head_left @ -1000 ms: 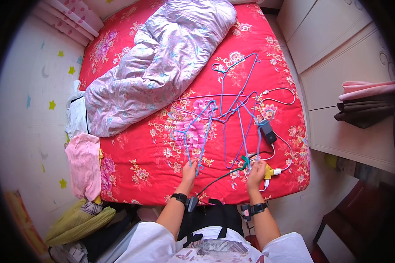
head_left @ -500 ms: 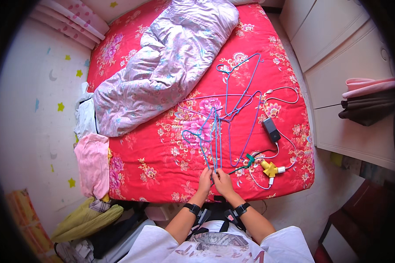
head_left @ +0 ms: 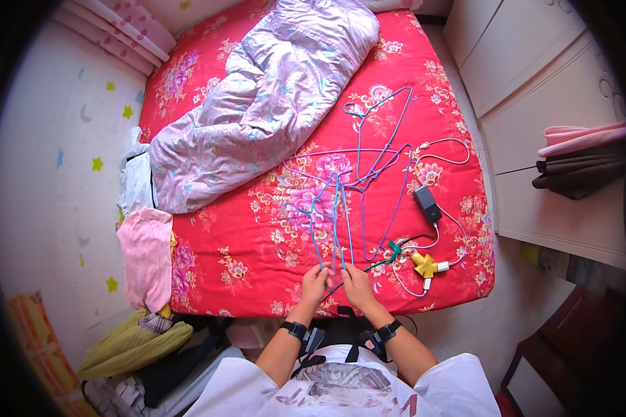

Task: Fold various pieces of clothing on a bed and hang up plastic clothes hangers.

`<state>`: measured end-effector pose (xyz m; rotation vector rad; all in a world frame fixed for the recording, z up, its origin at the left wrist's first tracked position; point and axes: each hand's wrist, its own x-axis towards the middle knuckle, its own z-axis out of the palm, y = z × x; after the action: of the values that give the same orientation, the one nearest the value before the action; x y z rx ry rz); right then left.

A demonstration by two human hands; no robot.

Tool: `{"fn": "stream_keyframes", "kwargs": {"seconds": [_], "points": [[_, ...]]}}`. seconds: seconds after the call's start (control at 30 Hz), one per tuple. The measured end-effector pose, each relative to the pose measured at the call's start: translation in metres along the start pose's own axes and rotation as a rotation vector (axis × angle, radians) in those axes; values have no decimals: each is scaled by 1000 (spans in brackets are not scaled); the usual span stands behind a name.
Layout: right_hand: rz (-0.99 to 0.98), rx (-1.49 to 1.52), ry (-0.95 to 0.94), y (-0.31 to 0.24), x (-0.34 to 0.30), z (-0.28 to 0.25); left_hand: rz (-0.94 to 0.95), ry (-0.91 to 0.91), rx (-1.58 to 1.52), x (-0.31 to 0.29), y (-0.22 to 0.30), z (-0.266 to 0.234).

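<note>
My left hand (head_left: 314, 285) and my right hand (head_left: 358, 286) meet at the near edge of a red flowered bed (head_left: 236, 257). Both grip the lower ends of a bunch of blue and purple wire hangers (head_left: 330, 222) that lies on the bedspread and points away from me. More blue and purple hangers (head_left: 379, 149) lie spread out beyond, toward the right of the bed. Each wrist wears a dark band.
A rumpled lilac quilt (head_left: 264, 104) covers the far left of the bed. A black charger (head_left: 426, 203) with white cable and a yellow plug adapter (head_left: 424, 265) lie right of my hands. Pink cloth (head_left: 146, 254) hangs at the left edge. White drawers (head_left: 535, 90) stand at right.
My hands have come together from apart. Several hangers that lay spread have been gathered into one bunch in front of me, now held by both hands.
</note>
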<state>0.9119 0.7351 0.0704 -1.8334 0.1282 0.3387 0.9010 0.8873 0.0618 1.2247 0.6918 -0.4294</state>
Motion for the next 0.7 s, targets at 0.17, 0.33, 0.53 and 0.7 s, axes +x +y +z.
{"fn": "stream_keyframes", "kwargs": {"seconds": [0.17,0.33,0.53,0.7], "points": [[-171,-474,58,-54,-2,-105,422,255,753,-28,66,-54],[-419,-533,52,-141,-8,-232,341,305,828,-68,143,-134],[-567,-519,-198,-169,-1,-235,334,-167,902,-98,173,-105],[-645,-205,-265,-128,-3,-183,70,-469,649,-121,148,-87]]}}
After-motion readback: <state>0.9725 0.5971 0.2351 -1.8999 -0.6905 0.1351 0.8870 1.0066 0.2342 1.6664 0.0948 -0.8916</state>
